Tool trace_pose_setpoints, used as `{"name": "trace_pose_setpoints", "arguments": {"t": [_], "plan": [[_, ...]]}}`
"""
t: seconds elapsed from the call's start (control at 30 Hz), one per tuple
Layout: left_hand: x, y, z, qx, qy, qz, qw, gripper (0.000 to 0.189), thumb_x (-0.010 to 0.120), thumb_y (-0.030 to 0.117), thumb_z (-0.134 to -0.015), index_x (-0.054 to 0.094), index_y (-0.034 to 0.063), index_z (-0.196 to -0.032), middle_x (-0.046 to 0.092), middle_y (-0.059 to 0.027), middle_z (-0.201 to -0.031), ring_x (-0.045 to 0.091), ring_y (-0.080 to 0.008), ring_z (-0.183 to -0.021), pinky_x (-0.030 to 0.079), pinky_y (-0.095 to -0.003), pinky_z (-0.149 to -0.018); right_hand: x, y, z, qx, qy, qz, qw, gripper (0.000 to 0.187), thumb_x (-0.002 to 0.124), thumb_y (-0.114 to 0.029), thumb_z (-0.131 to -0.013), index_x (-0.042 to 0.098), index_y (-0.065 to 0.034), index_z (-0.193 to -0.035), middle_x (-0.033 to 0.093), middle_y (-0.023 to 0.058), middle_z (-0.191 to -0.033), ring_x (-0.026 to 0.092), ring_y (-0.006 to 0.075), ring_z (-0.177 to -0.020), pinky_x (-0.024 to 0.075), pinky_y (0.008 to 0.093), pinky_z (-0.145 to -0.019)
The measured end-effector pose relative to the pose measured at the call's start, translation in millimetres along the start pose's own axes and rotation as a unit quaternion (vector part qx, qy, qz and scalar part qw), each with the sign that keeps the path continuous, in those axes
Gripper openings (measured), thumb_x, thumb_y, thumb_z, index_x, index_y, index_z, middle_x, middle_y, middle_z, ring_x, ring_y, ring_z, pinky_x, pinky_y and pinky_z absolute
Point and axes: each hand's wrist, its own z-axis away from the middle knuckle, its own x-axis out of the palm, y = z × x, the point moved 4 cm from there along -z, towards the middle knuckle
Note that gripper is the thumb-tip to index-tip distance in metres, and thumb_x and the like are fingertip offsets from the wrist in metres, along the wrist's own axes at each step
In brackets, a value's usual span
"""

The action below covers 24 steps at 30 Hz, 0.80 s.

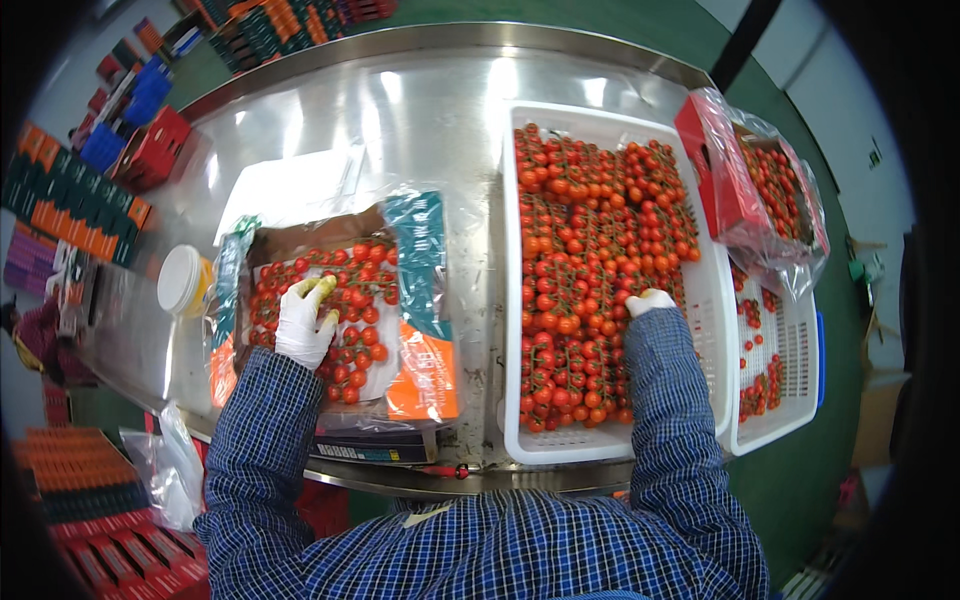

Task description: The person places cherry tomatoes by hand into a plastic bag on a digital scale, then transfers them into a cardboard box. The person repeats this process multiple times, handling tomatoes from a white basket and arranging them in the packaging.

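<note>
A cardboard box in teal and orange (pixel 421 259), lined with clear plastic film, lies before me on the left with cherry tomatoes on the vine (pixel 367 341) inside. My left hand (pixel 306 322), in a white glove with stained fingertips, is over these tomatoes, thumb and fingers apart. To the right is a white plastic crate (pixel 512 300) filled with rows of cherry tomato trusses (pixel 570 300). My right hand (pixel 649 301), also gloved, reaches in at the right side of the rows. Its fingertips are hidden, so any hold on a truss cannot be made out.
A stainless steel table (pixel 442 105) with a raised rim carries everything. A white-lidded tub (pixel 180 281) stands left of the box, white sheets (pixel 281 187) behind it. At right, a red box of tomatoes (pixel 705 165) in film sits over a second white crate (pixel 804 360). Stacked cartons (pixel 75 202) stand leftward.
</note>
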Motion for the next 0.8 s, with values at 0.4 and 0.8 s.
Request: {"name": "trace_pose_setpoints", "arguments": {"t": [0.4,0.8], "plan": [[5.2,-37.8,-25.7,0.036,-0.195,-0.184,0.963,0.023,0.057,0.016,-0.084,0.064,0.0157,-0.106,0.059,-0.0137,-0.098,0.061,-0.0302,-0.093,0.052,-0.0431,-0.075,-37.2,-134.4,146.4,-0.299,-0.233,-0.726,0.574,0.042,0.075,-0.01,-0.074,0.06,0.0029,-0.111,0.065,0.0148,-0.107,0.066,0.026,-0.092,0.0565,0.0384,-0.079],[-21.9,-27.9,15.8,0.186,-0.209,0.023,0.96,0.031,0.063,0.015,-0.08,0.062,0.0122,-0.111,0.059,-0.01,-0.104,0.058,-0.0287,-0.096,0.051,-0.0409,-0.079,-2.3,-296.1,226.4,-0.357,-0.3,-0.405,0.787,0.035,0.07,-0.009,-0.075,0.064,0.002,-0.108,0.069,0.0118,-0.096,0.066,0.0178,-0.086,0.0529,0.0319,-0.08]]}}
